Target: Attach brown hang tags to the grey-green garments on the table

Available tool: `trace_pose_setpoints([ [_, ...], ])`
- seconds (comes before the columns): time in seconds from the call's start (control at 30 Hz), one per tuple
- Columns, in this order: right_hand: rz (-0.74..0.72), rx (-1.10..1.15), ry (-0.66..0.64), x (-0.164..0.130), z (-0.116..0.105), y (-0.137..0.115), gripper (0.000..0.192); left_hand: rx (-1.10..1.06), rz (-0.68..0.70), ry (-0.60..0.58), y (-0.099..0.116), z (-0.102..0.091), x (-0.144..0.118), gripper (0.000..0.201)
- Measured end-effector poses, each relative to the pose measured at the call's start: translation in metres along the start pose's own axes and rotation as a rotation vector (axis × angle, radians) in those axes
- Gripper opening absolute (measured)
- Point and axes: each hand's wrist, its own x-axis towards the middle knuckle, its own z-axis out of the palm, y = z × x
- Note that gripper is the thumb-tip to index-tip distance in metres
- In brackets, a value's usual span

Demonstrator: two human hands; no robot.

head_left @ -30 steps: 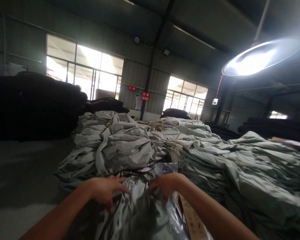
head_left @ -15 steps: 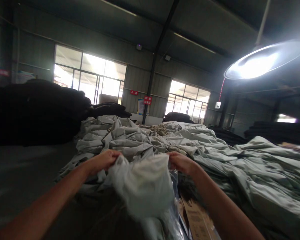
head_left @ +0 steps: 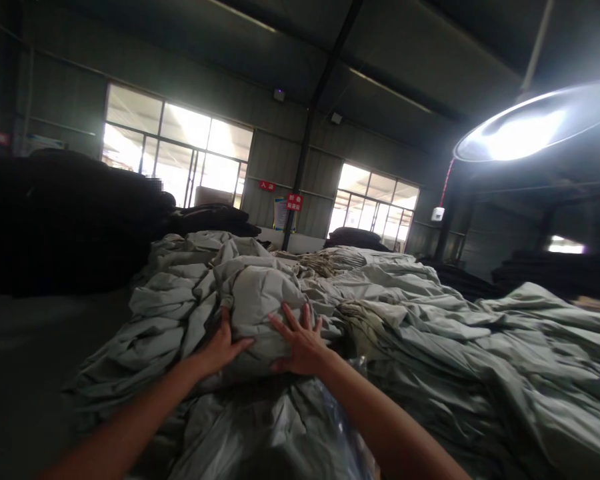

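A rounded bundle of pale grey-green fabric (head_left: 260,300) sits in front of me at the near side of a big fabric heap. Against its left side lies my left hand (head_left: 223,347), thumb and fingers apart. My right hand (head_left: 300,343) presses on the bundle's front right with its fingers spread wide. More of the same fabric (head_left: 260,433) hangs or lies below my hands. Beside my right forearm, clear plastic film (head_left: 347,427) shows in part; the forearm hides some of it.
Crumpled grey-green fabric (head_left: 455,333) spreads far to the right, and folds (head_left: 165,300) pile up at left. Dark stacked material (head_left: 65,220) stands at far left. A bright hanging lamp (head_left: 525,133) is overhead at right. Windows (head_left: 180,147) and a post (head_left: 305,140) stand behind.
My hands have let go of the pale fabric edge they held up between them. Both now rest on the bundle, closer together. The brown cardboard at lower right is mostly covered from view.
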Motion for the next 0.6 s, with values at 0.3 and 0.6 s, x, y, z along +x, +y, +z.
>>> trace_pose_setpoints([
  [0.3, 0.189, 0.103, 0.010, 0.104, 0.022, 0.032, 0.092, -0.053, -0.072, -0.112, -0.019, 0.019, 0.087, 0.095],
  [0.6, 0.275, 0.045, 0.104, 0.133, 0.045, 0.035, 0.068, 0.020, -0.091, -0.115, -0.011, 0.018, 0.108, 0.081],
])
